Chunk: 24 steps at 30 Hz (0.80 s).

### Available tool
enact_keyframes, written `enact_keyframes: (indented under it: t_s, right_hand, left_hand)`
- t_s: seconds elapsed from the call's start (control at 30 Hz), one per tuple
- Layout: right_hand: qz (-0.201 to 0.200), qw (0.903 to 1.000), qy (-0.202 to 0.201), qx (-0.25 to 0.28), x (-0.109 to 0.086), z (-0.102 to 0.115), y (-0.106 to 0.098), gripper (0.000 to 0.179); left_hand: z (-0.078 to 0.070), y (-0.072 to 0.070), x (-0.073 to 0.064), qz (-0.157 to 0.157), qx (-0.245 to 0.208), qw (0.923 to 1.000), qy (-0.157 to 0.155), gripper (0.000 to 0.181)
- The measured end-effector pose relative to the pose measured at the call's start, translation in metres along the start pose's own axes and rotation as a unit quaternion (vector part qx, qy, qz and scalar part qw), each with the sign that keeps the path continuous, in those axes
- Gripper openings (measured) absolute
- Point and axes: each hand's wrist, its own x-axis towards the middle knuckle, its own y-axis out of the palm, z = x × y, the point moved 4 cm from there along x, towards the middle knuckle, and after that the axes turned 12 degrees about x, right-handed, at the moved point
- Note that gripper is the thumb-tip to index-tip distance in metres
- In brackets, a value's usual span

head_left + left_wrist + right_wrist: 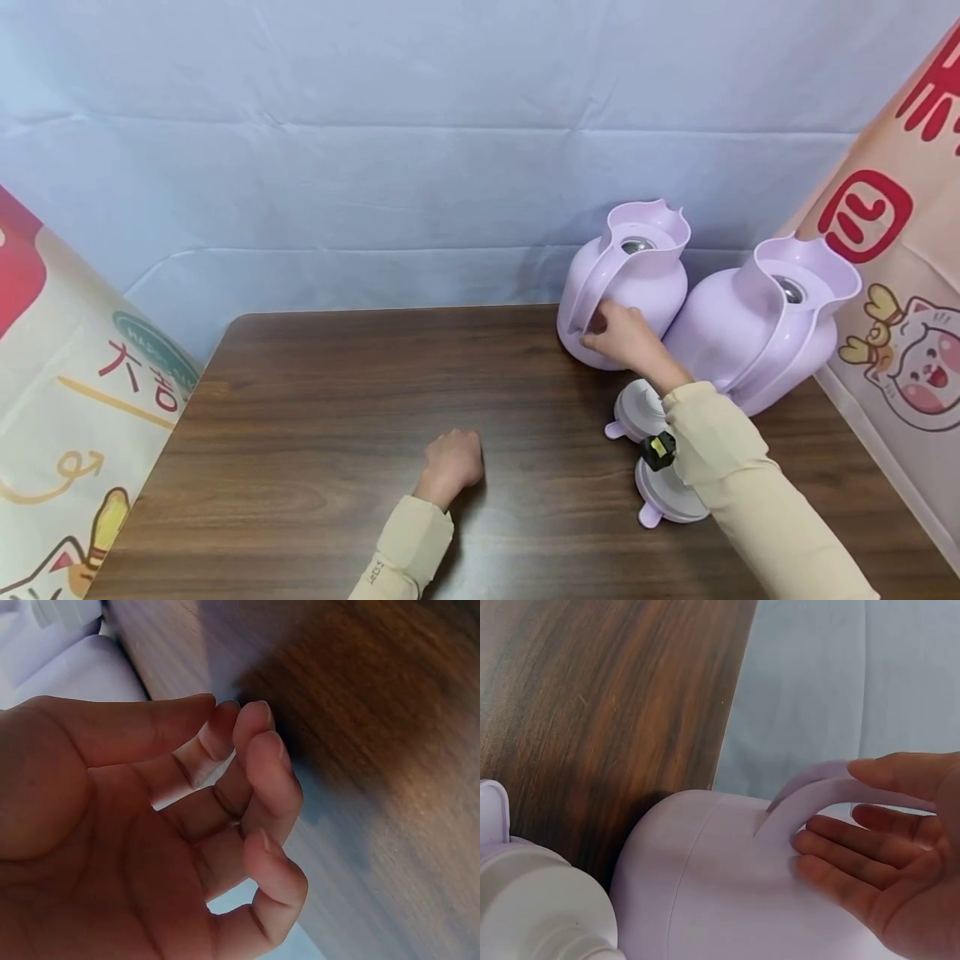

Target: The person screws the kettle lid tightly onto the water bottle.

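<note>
Two lilac thermos jugs stand side by side at the table's back right, without lids on their mouths. My right hand [628, 335] is at the handle of the left thermos jug [652, 287]. In the right wrist view, the thumb lies on the outside of that handle [821, 796] and the fingers reach through its loop. The other thermos jug [708, 321] is beyond my right wrist. My left hand [454, 458] is over the table, fingers loosely curled; the left wrist view shows nothing in the palm.
Two white-and-lilac lids, one [636, 407] behind the other [673, 498], lie on the wooden table [315, 417] beneath my right forearm, which partly hides them. A pale blue cloth [375, 167] hangs behind the table. Printed cloths hang at both sides.
</note>
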Motion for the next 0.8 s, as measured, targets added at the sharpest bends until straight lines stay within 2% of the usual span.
enact_keyframes:
  t_s: [0.13,0.37,0.8]
  right_hand:
    - [-0.007,0.9997,0.021,-0.002,0.004,0.001,0.000,0.030]
    - [-0.001,0.9997,0.026,-0.004,0.008,0.001,0.001,0.026]
    - [0.015,0.9998,0.004,0.016,0.007,0.001,0.000,0.021]
  left_hand:
    - [0.000,0.001,0.000,0.003,0.001,1.0000,-0.002,0.015]
    - [0.005,0.000,-0.002,0.000,-0.005,1.0000,-0.003,0.015]
    - [0.017,-0.003,-0.004,-0.006,-0.015,0.9998,-0.015,0.012]
